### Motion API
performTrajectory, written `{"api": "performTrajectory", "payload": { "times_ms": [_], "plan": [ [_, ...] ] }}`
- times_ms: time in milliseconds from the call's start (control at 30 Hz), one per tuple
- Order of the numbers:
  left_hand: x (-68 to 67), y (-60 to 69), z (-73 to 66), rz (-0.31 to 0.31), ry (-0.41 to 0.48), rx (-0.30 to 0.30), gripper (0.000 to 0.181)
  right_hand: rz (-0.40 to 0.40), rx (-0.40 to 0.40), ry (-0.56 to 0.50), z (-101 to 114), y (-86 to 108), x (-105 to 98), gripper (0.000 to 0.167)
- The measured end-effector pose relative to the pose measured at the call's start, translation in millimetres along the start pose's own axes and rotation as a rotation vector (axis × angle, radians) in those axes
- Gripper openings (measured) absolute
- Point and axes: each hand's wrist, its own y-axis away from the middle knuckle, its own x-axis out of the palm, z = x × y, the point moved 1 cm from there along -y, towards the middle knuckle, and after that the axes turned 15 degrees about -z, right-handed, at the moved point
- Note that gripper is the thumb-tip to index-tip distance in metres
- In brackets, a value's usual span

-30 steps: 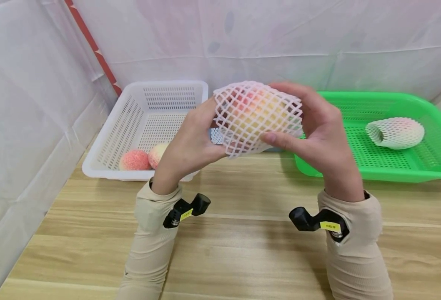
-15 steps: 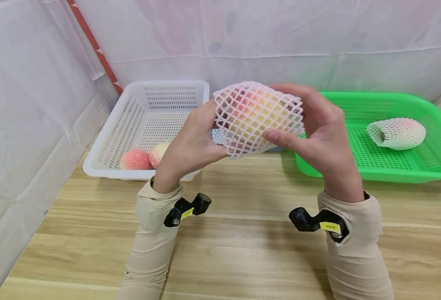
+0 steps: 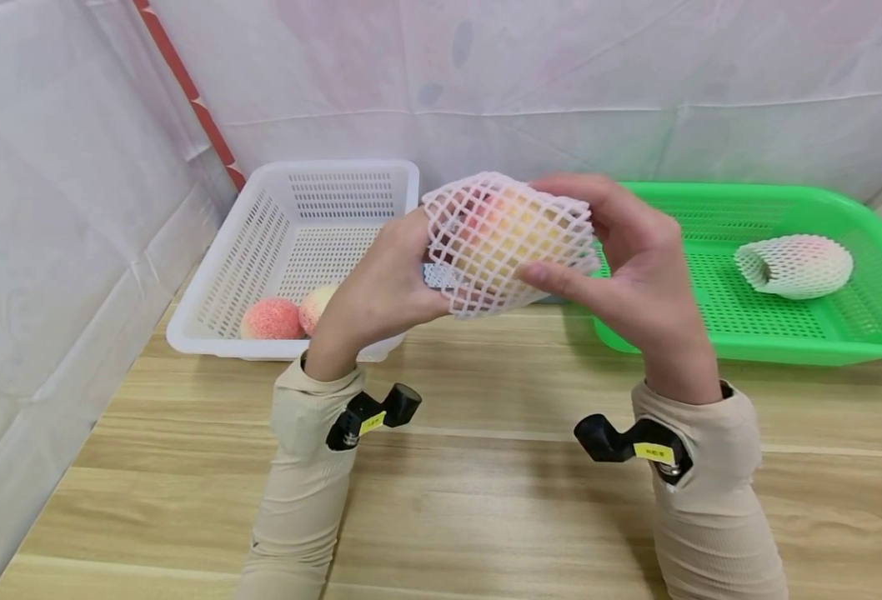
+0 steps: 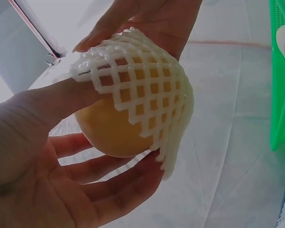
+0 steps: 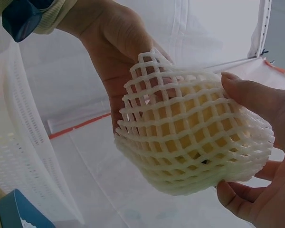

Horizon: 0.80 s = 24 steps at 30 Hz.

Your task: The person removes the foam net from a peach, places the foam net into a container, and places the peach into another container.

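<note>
In the head view, a yellow peach (image 3: 525,227) with a red blush sits inside a white foam net sleeve (image 3: 461,302), held up over the table between both hands. My left hand (image 3: 381,283) holds it from the left, some fingers under the net. In the left wrist view, a bare part of the peach (image 4: 109,127) shows below the net's edge, with the left thumb tucked under the mesh and fingers curled beneath the fruit. My right hand (image 3: 639,271) grips the netted peach from the right, thumb in front; its other fingers are mostly hidden behind.
A white basket (image 3: 208,343) at the left holds two pink-and-cream peaches (image 3: 271,319). At the right, a green basket (image 3: 774,352) holds one netted peach (image 3: 804,265). Behind the hands, a mostly hidden blue container (image 3: 549,299) shows white netting. The wooden table (image 3: 471,508) lies below.
Both hands still hold the netted peach. The right hand and the net's right end have shifted slightly left and down. The baskets have not moved.
</note>
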Motion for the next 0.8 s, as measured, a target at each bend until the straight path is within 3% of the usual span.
{"api": "performTrajectory", "payload": {
  "times_ms": [267, 567, 800],
  "plan": [
    [0.0, -0.2, 1.5, 0.003, 0.02, -0.046, 0.069, -0.018, -0.033, 0.009, -1.3, 0.9, 4.4, 0.051],
    [1.1, -0.1, 1.8, -0.02, 0.059, 0.009, 0.079, -0.043, -0.058, -0.033, -0.6, 0.6, 6.1, 0.041],
    [3.7, 0.3, 1.8, 0.021, 0.072, 0.046, 0.075, -0.066, -0.033, -0.039, 1.5, 0.5, 5.8, 0.026]
  ]
}}
